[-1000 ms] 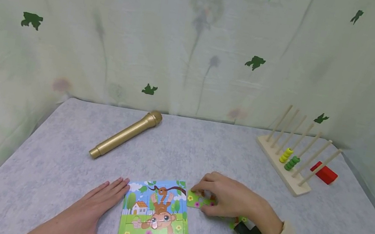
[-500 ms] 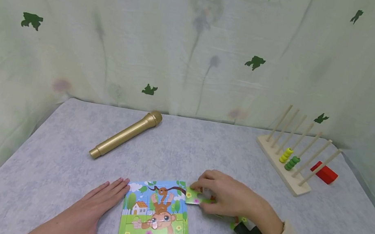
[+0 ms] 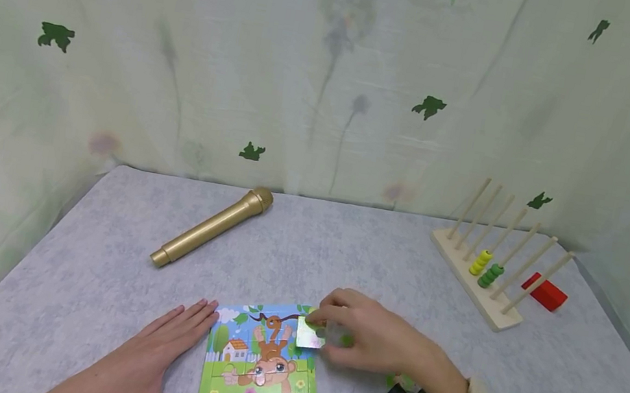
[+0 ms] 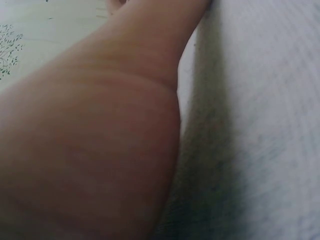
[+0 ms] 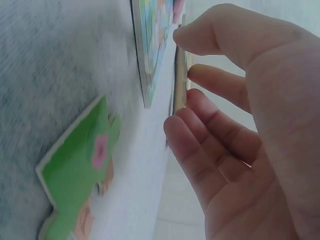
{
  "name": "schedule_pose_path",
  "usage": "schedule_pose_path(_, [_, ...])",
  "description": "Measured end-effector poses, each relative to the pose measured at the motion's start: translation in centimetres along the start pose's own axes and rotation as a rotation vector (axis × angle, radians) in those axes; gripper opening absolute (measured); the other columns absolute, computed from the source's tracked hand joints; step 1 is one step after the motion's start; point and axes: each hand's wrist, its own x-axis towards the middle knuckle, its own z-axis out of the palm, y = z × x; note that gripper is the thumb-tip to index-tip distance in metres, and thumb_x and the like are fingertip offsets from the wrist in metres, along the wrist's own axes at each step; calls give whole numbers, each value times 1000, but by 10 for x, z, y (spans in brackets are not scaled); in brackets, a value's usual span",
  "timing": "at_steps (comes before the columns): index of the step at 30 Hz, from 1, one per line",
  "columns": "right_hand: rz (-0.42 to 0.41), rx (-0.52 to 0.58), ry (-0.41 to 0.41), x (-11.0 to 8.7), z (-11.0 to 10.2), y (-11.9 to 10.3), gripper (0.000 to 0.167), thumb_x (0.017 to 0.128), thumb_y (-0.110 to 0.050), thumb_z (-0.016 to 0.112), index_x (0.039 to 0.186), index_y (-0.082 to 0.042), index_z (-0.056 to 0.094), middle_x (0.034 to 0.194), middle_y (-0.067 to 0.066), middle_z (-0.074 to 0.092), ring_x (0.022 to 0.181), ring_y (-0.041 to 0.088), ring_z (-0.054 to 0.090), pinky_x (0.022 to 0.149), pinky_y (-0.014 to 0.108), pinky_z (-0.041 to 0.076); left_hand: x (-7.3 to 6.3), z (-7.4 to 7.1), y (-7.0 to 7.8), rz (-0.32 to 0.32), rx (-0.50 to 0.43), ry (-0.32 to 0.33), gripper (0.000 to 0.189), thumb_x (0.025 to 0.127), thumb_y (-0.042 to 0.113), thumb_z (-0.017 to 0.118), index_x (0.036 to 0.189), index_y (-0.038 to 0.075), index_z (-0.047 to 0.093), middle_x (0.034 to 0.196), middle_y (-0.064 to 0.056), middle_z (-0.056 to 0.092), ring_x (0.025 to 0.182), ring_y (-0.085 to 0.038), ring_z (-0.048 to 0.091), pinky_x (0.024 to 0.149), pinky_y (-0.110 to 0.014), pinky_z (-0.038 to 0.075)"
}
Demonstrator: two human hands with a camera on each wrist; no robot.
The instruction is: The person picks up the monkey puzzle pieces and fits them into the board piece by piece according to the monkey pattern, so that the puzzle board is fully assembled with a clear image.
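Note:
A square jigsaw puzzle (image 3: 251, 391) with a monkey, a house and flowers lies flat on the table. My left hand (image 3: 154, 354) rests flat along its left edge, fingertips and thumb touching the border. Over the puzzle's right side, my right hand (image 3: 376, 335) pinches a puzzle piece (image 3: 307, 336) that is raised and tilted, its face washed out by glare. Thumb and fingers cover part of that piece. In the right wrist view, a loose green puzzle piece (image 5: 75, 165) with a pink flower lies on the table; the head view shows it mostly hidden by the right wrist.
A gold microphone (image 3: 212, 228) lies behind the puzzle to the left. At the back right stands a wooden peg rack (image 3: 470, 278) with yellow and green beads on two pegs. A red block (image 3: 549, 295) sits beside it. A printed curtain (image 3: 333, 88) hangs behind the table.
My right hand has drawn the pinched puzzle piece leftward from the table beside the puzzle and tilted it up over the puzzle's right edge. The left hand stays in place.

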Motion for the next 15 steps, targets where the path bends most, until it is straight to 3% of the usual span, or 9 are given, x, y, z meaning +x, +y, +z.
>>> schedule_pose_path(9, [-54,-9,15,9,4,-10,31,92,-24,75,123,-20,73,117,-8,64,105,6,58,89,18,54,1,1,-2,28,33,24,125,74,85,66,158,-3,36,161,-20,42,156,5,-4,123,-10,-4])
schedule_pose_path(15, [-71,-16,-1,15,4,-19,30,93,-25,74,124,-21,72,119,-8,64,104,5,57,88,18,53,1,1,-1,-3,8,2,126,74,85,66,159,-2,34,163,-19,39,155,8,-5,122,-8,-5])
